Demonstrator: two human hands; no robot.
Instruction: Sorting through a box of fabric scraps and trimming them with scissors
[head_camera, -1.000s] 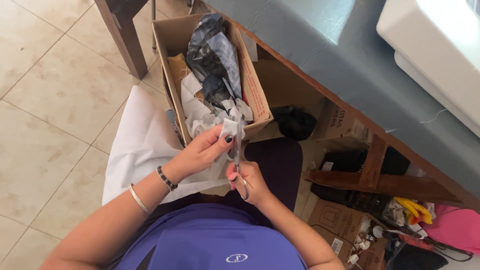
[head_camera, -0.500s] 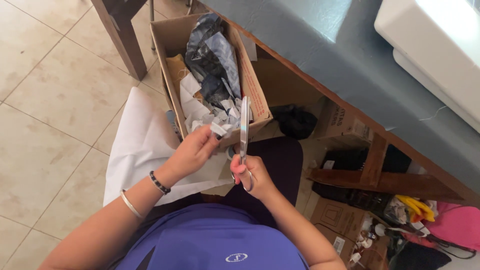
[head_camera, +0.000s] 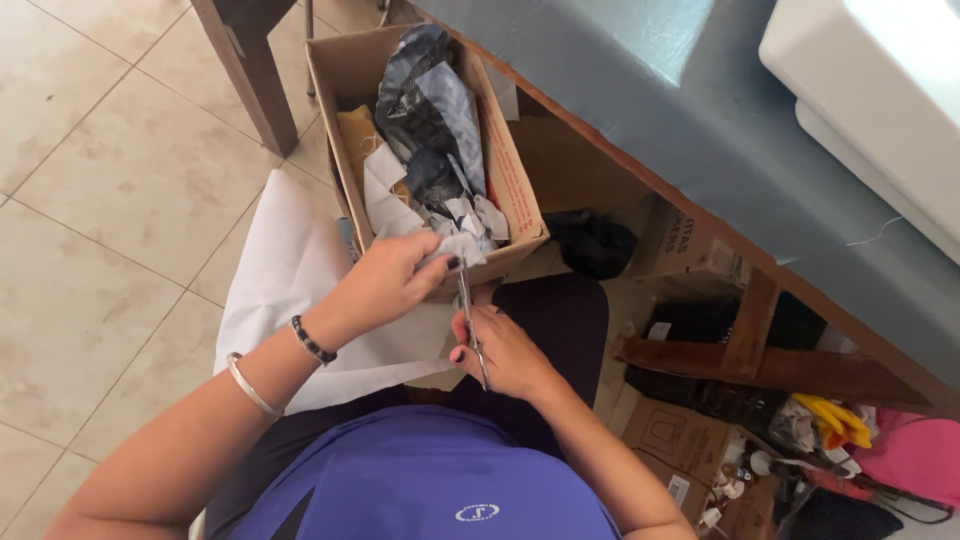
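We look down over our purple shirt at our two hands working just in front of an open cardboard box (head_camera: 520, 190) that stands on the tiled floor (head_camera: 110, 170), tucked against the edge of the blue-grey surface (head_camera: 720, 130) above it. Our left hand (head_camera: 385, 285) is closed around a small scrap of pale cloth (head_camera: 450, 250), pinching it with the fingertips right at the near rim of the box. Our right hand (head_camera: 500, 355) is wrapped around the handles of a pair of scissors (head_camera: 468, 315), whose blades point up toward the scrap and meet its lower edge; we cannot tell how far the blades are parted. A larger white sheet of cloth (head_camera: 290, 290) lies across our lap and hangs toward the floor on the left side. The box is filled with crumpled white scraps and dark, shiny plastic wrap (head_camera: 430, 110). Our left wrist carries a dark bead bracelet (head_camera: 312, 342) and, further up the arm, a thin silver bangle (head_camera: 250, 385). A brown wooden leg (head_camera: 250, 70) stands on the floor just left of the box.
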